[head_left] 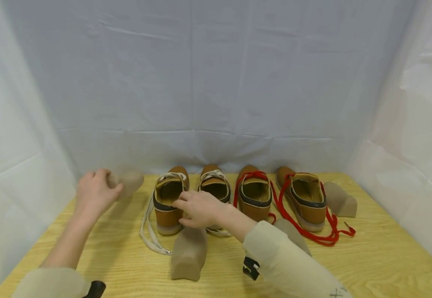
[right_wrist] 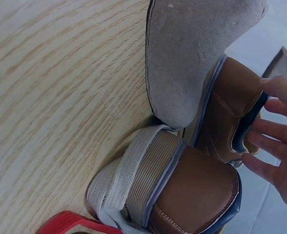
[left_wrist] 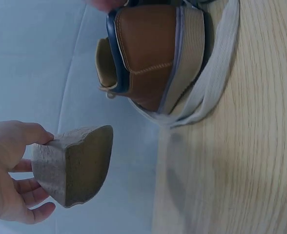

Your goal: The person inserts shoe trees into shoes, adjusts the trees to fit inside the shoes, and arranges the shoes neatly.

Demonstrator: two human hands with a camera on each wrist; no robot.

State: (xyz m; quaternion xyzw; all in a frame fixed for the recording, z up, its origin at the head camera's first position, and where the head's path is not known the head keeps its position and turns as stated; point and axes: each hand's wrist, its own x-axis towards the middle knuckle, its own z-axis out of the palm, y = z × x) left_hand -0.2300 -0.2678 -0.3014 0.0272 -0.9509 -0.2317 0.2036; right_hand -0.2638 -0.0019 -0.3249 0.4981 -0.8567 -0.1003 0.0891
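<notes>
My left hand (head_left: 94,192) grips a greyish-brown moulded shoe insert (left_wrist: 85,163) between thumb and fingers, raised above the table left of the shoes. Its hollow side shows in the left wrist view. My right hand (head_left: 201,209) reaches over the back of the leftmost brown shoe (head_left: 167,217), which has white laces. In the right wrist view, the right fingers (right_wrist: 268,141) spread loosely beside that shoe's dark collar and hold nothing. Just below this hand, another moulded insert (head_left: 188,256) lies on the table behind the shoe's heel.
A second white-laced shoe (head_left: 214,186) stands beside the first. Two red-laced shoes, one straight (head_left: 255,198) and one slanted (head_left: 307,203), continue the row. Further inserts lie at the right (head_left: 339,200) and partly under my right sleeve (head_left: 292,234). White sheeting (head_left: 216,82) surrounds the wooden table (head_left: 380,240).
</notes>
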